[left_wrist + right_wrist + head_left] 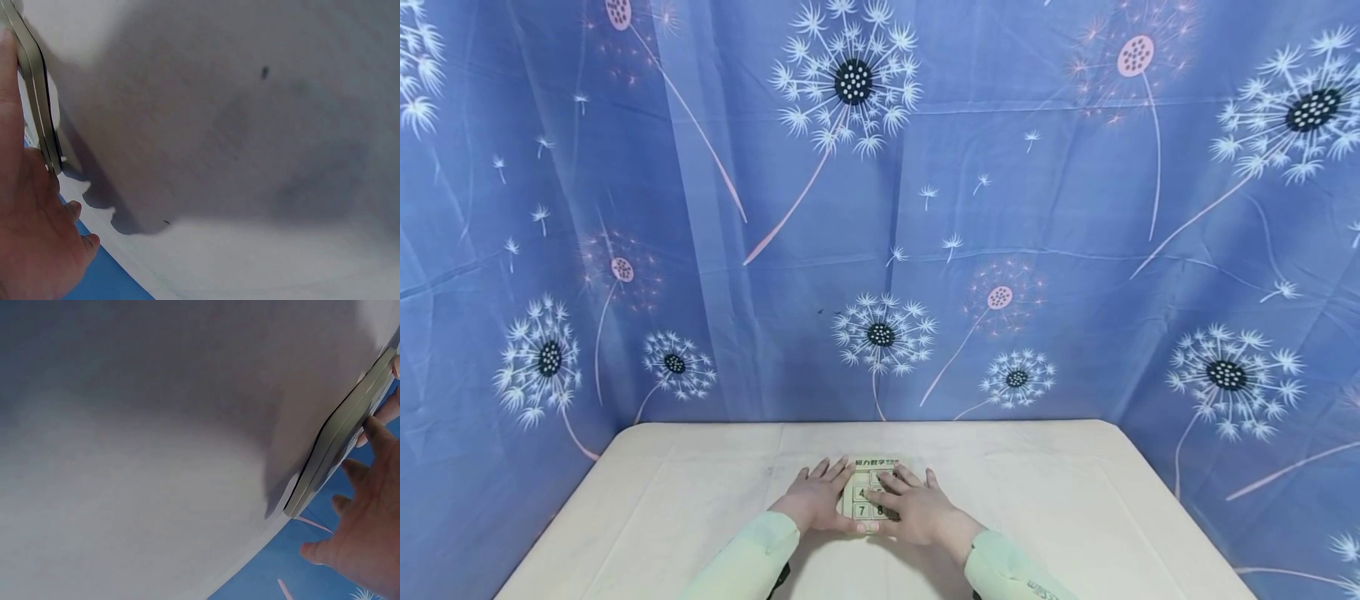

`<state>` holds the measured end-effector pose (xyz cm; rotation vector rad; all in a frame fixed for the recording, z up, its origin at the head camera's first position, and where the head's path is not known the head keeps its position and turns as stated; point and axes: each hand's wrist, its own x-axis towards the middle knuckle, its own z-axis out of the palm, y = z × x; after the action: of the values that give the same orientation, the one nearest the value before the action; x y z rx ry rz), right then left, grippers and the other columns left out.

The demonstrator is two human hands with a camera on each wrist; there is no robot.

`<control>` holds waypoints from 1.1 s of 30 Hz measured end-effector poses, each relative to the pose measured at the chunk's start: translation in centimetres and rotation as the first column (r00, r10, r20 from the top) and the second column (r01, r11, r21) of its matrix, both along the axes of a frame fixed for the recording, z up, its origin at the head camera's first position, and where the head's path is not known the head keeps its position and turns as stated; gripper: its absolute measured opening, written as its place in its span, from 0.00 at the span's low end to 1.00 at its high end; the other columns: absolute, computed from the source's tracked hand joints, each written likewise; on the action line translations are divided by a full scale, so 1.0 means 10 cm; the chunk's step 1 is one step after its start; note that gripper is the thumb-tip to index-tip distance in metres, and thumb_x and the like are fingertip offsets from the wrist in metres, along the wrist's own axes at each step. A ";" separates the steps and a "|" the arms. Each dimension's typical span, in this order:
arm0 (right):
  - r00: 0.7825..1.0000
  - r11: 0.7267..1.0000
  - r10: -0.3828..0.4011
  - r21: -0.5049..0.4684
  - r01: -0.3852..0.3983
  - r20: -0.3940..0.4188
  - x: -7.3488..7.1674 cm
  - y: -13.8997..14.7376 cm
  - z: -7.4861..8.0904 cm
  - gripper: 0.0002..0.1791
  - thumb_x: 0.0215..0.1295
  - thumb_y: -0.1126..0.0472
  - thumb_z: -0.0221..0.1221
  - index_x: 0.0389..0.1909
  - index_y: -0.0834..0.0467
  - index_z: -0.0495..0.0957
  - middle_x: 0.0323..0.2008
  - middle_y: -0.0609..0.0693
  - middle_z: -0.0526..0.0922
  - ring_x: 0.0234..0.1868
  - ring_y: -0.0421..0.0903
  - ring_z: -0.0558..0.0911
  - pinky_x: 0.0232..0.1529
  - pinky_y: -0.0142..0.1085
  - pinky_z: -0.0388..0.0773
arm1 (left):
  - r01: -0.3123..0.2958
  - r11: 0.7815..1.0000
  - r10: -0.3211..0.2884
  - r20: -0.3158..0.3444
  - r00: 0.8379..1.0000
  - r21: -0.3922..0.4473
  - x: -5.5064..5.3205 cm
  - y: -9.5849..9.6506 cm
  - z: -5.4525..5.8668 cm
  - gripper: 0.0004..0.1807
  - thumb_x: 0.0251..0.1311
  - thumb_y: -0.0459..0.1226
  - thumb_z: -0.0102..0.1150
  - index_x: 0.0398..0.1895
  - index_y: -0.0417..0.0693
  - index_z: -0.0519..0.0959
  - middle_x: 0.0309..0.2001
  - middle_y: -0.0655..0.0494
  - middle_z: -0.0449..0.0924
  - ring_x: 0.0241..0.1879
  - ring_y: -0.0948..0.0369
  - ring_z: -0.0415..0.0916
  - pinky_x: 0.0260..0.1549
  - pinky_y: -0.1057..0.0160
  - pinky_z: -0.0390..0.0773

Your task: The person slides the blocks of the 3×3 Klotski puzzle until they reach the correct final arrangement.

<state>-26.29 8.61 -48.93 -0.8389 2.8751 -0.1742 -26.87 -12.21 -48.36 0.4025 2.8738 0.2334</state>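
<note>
A pale sliding number puzzle (862, 502) lies on the table in the head view, its black-numbered square tiles partly covered by the hands. Along its left side, my left hand (822, 502) holds it, with the thumb at the near edge and fingers reaching toward the far corner. Over the right-hand tiles my right hand (917, 507) is spread, fingers extended and touching the face. The left wrist view shows the puzzle's rounded side (40, 94) beside the left hand. In the right wrist view, fingertips (356, 472) lie over the puzzle's edge.
A cream-covered table (700, 492) extends around the puzzle. Blue fabric (790, 333) with a dandelion print hangs behind the table and along both sides. Shadows of the hands fall on the table cover.
</note>
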 end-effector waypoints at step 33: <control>0.996 0.998 0.046 -0.028 -0.049 -0.078 -0.05 0.20 -0.10 0.34 0.71 0.33 0.53 0.75 0.39 0.68 0.78 0.50 0.66 0.80 0.59 0.62 0.75 0.72 0.58 | 0.016 1.000 -0.016 0.003 1.000 -0.017 -0.02 0.00 -0.02 0.57 0.53 0.68 0.67 0.80 0.50 0.59 0.82 0.53 0.55 0.82 0.46 0.53 0.80 0.41 0.56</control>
<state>-26.83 10.59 -49.89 -0.9389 2.9277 -0.1845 -27.05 -12.24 -48.59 0.4215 2.8669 0.2059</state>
